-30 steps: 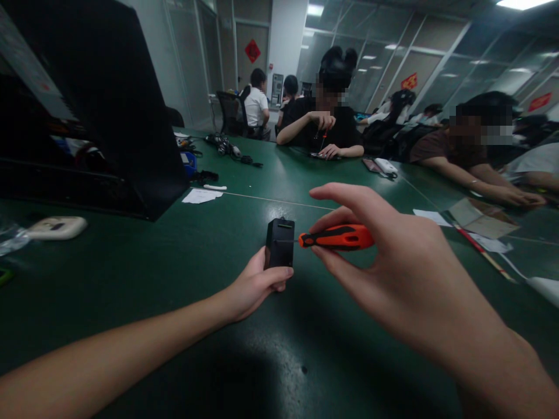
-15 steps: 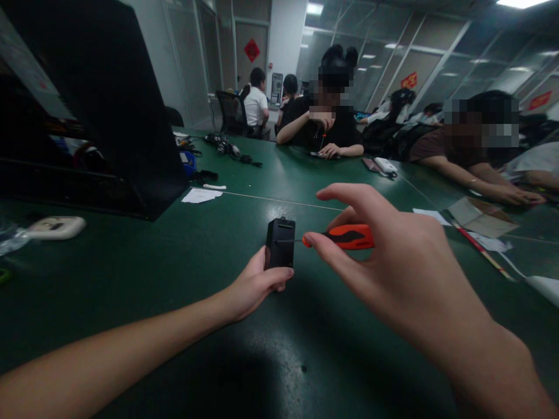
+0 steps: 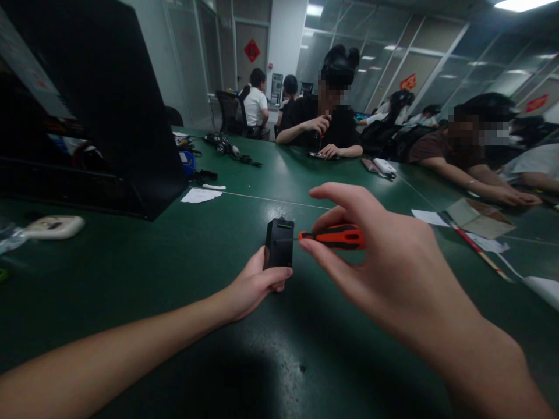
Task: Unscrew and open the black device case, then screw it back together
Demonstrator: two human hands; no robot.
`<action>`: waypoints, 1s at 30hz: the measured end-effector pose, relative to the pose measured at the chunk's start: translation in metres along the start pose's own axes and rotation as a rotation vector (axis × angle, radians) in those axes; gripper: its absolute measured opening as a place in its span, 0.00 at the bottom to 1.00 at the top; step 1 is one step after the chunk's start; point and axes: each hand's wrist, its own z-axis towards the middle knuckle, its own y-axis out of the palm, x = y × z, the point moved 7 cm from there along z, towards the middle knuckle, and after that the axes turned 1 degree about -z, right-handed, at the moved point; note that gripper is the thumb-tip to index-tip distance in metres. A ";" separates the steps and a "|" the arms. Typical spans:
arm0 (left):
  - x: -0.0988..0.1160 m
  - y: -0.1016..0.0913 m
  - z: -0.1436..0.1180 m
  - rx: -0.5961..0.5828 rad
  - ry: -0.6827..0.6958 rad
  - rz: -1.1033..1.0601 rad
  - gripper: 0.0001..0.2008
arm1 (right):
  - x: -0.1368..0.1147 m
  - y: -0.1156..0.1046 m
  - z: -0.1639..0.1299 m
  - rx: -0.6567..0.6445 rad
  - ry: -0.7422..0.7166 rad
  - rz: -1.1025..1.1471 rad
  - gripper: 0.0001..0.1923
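Note:
A small black box (image 3: 282, 247) with a slot near its top edge is gripped at its lower end by my left hand (image 3: 257, 285), thumb across the front. My right hand (image 3: 388, 256) pinches an orange-and-black screwdriver (image 3: 338, 237) between thumb and fingers, the index finger raised off the handle. The thin shaft points left and crosses in front of the box's face. Whether its tip touches the box or sits in a screw, I cannot tell.
A large black case (image 3: 96, 116) stands at the left. Torn paper (image 3: 201, 195), bundled cables (image 3: 225, 144) and a white device (image 3: 56, 227) lie on the green table (image 3: 152, 262). A cardboard box (image 3: 478, 218) is at right. A person (image 3: 297, 125) works opposite with a screwdriver.
My right hand has shifted slightly left, and the screwdriver handle has turned, showing a different side. My left hand and the black box have hardly moved.

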 end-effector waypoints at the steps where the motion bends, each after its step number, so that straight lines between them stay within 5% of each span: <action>1: 0.000 0.000 0.000 -0.003 0.001 -0.001 0.19 | 0.001 0.000 0.000 0.008 0.007 -0.037 0.24; 19: 0.000 0.004 0.000 -0.008 -0.005 -0.050 0.19 | -0.004 0.006 -0.004 -0.124 -0.091 0.054 0.24; 25: 0.003 0.005 -0.002 -0.009 -0.009 -0.036 0.19 | 0.003 0.003 -0.001 -0.077 -0.017 -0.073 0.14; 30: 0.003 0.006 -0.001 -0.036 -0.045 -0.120 0.16 | 0.006 0.011 0.000 -0.196 -0.011 -0.040 0.08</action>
